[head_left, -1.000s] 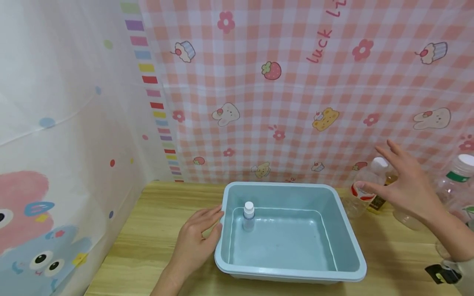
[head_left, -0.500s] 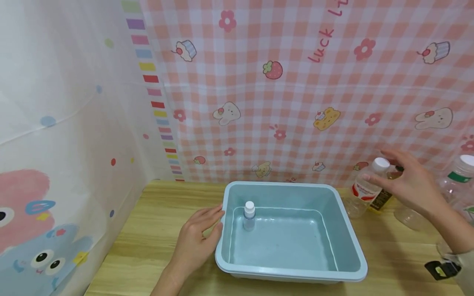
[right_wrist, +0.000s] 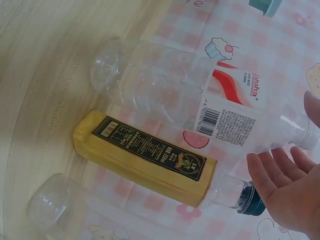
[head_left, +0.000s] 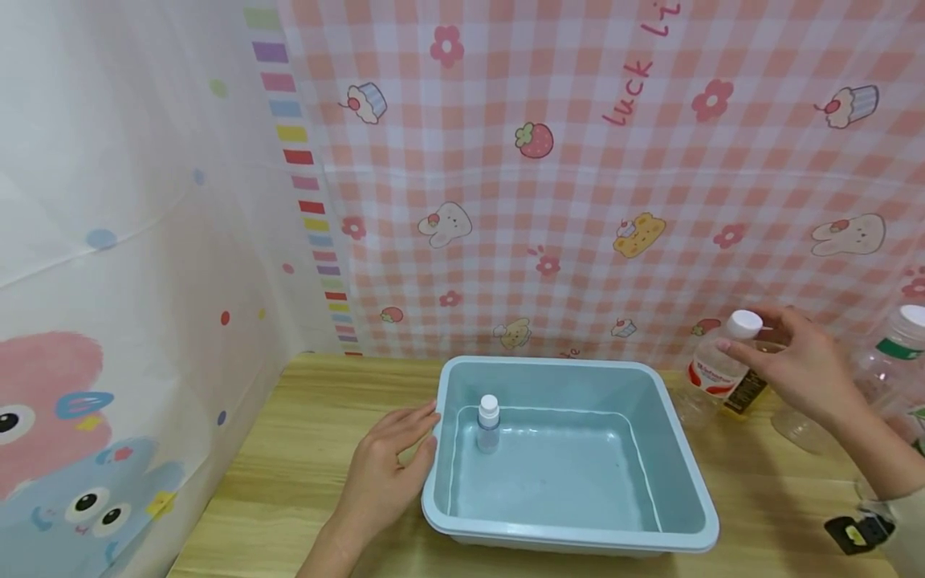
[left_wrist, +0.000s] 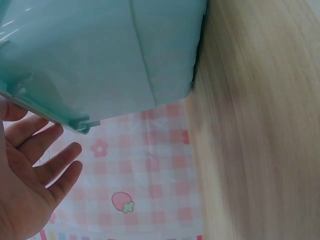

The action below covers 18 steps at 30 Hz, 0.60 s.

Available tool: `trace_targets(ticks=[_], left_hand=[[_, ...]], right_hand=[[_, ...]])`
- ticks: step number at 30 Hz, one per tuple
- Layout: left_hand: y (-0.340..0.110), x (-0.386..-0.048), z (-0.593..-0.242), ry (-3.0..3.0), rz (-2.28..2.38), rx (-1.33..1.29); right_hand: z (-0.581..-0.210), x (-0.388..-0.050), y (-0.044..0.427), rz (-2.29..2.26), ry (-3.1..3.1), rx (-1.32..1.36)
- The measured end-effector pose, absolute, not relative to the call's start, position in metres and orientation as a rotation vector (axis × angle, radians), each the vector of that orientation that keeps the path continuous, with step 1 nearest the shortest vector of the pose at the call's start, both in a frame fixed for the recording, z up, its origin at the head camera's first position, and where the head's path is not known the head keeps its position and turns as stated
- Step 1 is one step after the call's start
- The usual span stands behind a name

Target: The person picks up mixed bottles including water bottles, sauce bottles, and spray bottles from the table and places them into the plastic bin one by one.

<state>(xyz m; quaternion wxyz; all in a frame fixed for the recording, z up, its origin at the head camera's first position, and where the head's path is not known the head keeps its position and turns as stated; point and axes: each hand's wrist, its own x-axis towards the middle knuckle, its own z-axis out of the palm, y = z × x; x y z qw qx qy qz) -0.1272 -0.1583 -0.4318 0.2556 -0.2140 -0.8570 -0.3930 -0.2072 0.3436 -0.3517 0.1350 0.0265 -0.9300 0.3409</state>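
A light blue basin (head_left: 564,531) stands on the wooden table. My left hand (head_left: 383,461) rests against its left rim, with extended fingers at the rim's underside in the left wrist view. Inside, at the left, a small clear bottle with a white cap (head_left: 488,425) stands upright. To the basin's right, my right hand (head_left: 809,369) is at the neck of a clear plastic drink bottle (right_wrist: 165,85) with a red-and-white label. Its thumb and loosely bent fingers lie on either side of the neck; a firm grip does not show. Below those fingers is a yellow oil bottle (right_wrist: 145,160) with a dark cap.
Another clear bottle (right_wrist: 50,205) stands beside the oil bottle. Farther right is a large clear bottle with a green label (head_left: 894,349). A pink checked cloth (head_left: 578,201) hangs behind the table (head_left: 289,482), and a white printed cloth (head_left: 144,241) hangs at the left.
My right hand has lowered toward the drink bottle, and its spread thumb and fingers have closed in about the neck. My left hand stays at the basin's rim.
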Motion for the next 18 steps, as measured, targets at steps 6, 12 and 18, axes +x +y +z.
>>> trace_targets(ticks=[6, 12, 18], left_hand=[[-0.1586, -0.1274, -0.4319, -2.331, -1.075, -0.581], [-0.1579, -0.1277, -0.4328, -2.324, -1.066, -0.579], [-0.1575, -0.1275, -0.4318, -2.311, -1.066, -0.586]], right_hand=[[-0.3542, -0.2062, 0.3460, 0.980, -2.678, 0.079], [-0.3541, -0.2061, 0.3470, 0.977, -2.661, 0.095], [-0.3511, -0.2054, 0.3462, 1.004, -2.645, 0.094]])
